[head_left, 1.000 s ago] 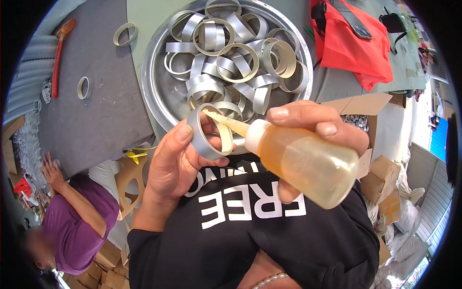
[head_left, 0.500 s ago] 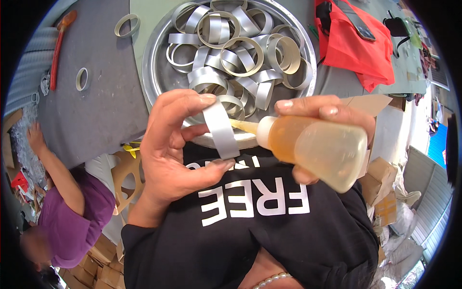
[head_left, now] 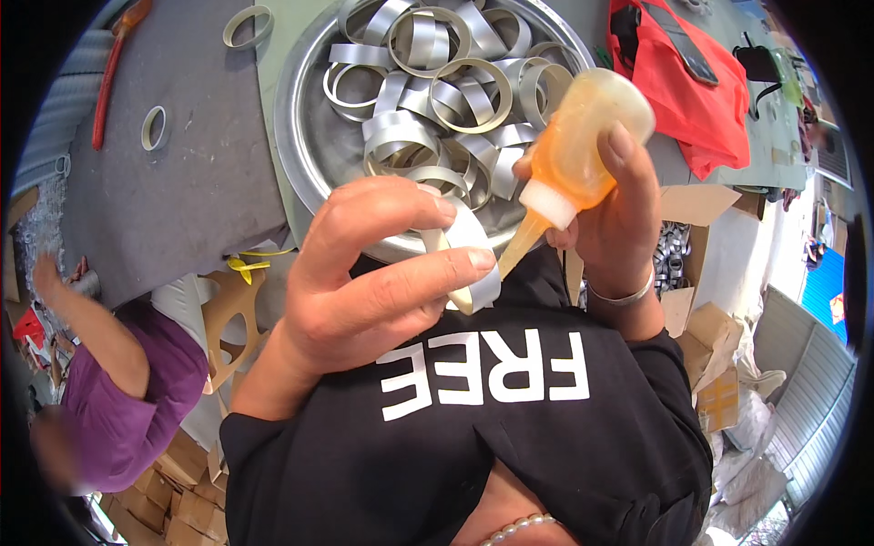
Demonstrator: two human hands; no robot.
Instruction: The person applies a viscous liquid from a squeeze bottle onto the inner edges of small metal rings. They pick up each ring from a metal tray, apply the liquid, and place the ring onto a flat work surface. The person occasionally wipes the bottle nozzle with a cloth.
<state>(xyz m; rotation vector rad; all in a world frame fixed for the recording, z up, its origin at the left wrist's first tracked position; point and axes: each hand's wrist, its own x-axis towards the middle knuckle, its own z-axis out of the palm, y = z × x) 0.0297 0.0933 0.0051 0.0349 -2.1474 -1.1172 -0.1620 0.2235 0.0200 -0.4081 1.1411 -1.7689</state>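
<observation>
A silver ring-shaped band (head_left: 473, 238) is pinched in the fingers of my left hand (head_left: 378, 273), just in front of the tray's near rim. My right hand (head_left: 624, 209) grips a translucent squeeze bottle (head_left: 592, 136) of amber liquid, tipped with its nozzle pointing down and to the left. The nozzle tip is at the band's right edge; whether it touches, I cannot tell. Beyond both hands, a round metal tray (head_left: 293, 118) holds a heap of similar silver bands (head_left: 469, 96) with pale insides.
Two loose bands (head_left: 155, 128) lie on the grey table (head_left: 205, 173) at left, near a red-handled tool (head_left: 111, 82). At right are a red bag (head_left: 701, 127), a phone (head_left: 678, 41) and an open carton (head_left: 696, 241) of silver pieces. A co-worker in purple (head_left: 137, 391) is at the left.
The bottle has swung from nearly level to nozzle-down, its body rising toward the tray. My left hand has turned the band and moved slightly right, its fingers now across the front.
</observation>
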